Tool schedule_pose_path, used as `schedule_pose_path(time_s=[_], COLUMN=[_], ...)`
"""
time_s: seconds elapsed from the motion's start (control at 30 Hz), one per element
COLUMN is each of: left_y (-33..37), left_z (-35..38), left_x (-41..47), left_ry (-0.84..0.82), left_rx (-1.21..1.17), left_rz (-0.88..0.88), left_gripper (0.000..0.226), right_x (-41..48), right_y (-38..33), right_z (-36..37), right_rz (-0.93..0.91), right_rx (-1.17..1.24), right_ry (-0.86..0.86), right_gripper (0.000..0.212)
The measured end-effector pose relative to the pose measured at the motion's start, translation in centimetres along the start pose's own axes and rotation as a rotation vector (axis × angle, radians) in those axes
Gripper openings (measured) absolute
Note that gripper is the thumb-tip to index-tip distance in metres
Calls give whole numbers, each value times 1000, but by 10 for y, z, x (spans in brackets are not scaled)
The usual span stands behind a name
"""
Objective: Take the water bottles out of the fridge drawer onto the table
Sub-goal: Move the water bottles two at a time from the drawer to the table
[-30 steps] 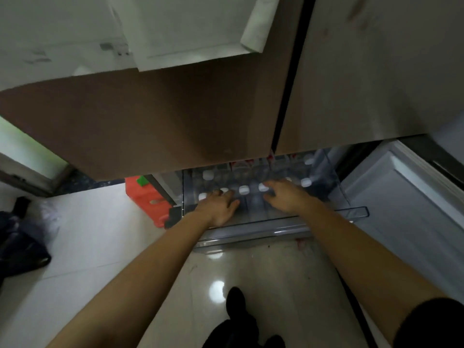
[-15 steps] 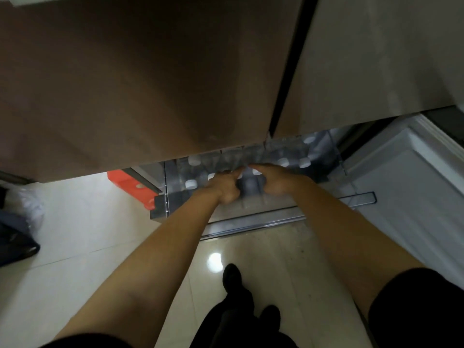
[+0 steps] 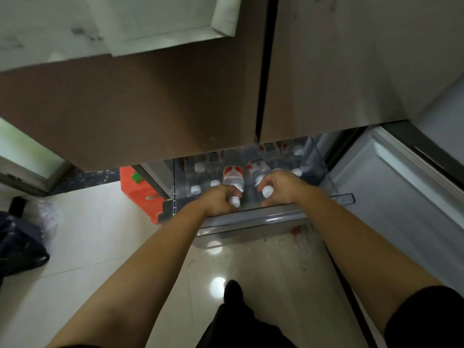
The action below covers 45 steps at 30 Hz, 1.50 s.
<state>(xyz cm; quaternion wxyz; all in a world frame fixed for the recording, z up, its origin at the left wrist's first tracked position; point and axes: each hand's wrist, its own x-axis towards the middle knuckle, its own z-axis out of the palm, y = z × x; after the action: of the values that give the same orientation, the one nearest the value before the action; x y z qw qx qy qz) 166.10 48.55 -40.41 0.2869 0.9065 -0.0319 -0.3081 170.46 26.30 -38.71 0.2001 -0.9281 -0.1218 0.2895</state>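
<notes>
Straight ahead of me stand the fridge's two upper doors, the brown door [image 3: 150, 109] on the left and the grey door [image 3: 351, 71] on the right, both closed. Below them spreads the pale tiled floor [image 3: 88, 247], glossy, with a bright glare spot near my black shoe [image 3: 232, 290]. On the right a white lower door panel [image 3: 389, 209] stands swung open. Left of it the clear fridge drawer [image 3: 251, 218] is pulled out toward me from under the doors. A dark bag [image 3: 17, 247] lies on the floor at the far left, well apart from the drawer, and an orange plastic stool [image 3: 140, 194] stands just beside the drawer's left wall. Both my bare arms reach down over the drawer's front rim. My left hand [image 3: 218, 200] has its fingers curled round the neck of the left bottle [image 3: 233, 177], a water bottle with a red and white label, tilted with its white cap toward me. My right hand [image 3: 281, 184] grips the right bottle [image 3: 256, 169] at the neck the same way, fingers and thumb wrapped just behind its white cap; its label is partly hidden. These two bottles lie side by side over the drawer. Around them the other water bottles [image 3: 199, 167] stand upright in the drawer, showing white caps.
</notes>
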Motion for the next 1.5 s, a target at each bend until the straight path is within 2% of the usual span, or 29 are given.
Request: schedule_pose_path(time_s=[0.1, 0.17, 0.23, 0.3, 0.4, 0.5, 0.67, 0.77, 0.9, 1.13, 1.27, 1.4, 1.5], left_y=[6, 15, 26, 35, 41, 40, 28, 19, 14, 11, 9, 14, 25], left_z=[-8, -14, -21, -29, -27, -12, -1, 6, 13, 24, 25, 19, 15], left_x=[-17, -27, -35, -43, -50, -52, -47, -46, -43, -30, -36, -55, -80], left_ry=[149, 322, 500, 594, 605, 629, 664, 594, 458, 602, 650, 765, 895], left_rx=[-3, -6, 0, 19, 109, 80, -124, -238, -340, -337, -413, -470, -554], left_rz=[-20, -36, -29, -29, -13, 27, -13, 6, 46, -21, -20, 18, 35], left_gripper=[52, 56, 53, 44, 33, 43, 58, 61, 72, 70, 72, 76, 72], right_x=[-14, -23, -32, -40, -51, -54, -48, -45, -40, -27, -31, -46, -60], right_y=[-9, -16, -22, -27, -30, -29, -25, -21, -19, -23, -25, -28, -31], right_z=[-12, -21, -34, -45, -49, -36, -14, -5, 8, 28, 28, 19, 7], right_rz=[-62, -91, -108, -108, -107, -123, -84, -87, -36, 30, 98, -21, -137], right_rx=[-81, -102, -89, -94, -119, -90, 160, 311, 338, 382, 463, 507, 519], right_ry=[108, 205, 296, 322, 232, 241, 318, 278, 241, 429, 443, 463, 477], right_gripper=[45, 42, 39, 36, 29, 30, 49, 60, 82, 84, 87, 75, 74])
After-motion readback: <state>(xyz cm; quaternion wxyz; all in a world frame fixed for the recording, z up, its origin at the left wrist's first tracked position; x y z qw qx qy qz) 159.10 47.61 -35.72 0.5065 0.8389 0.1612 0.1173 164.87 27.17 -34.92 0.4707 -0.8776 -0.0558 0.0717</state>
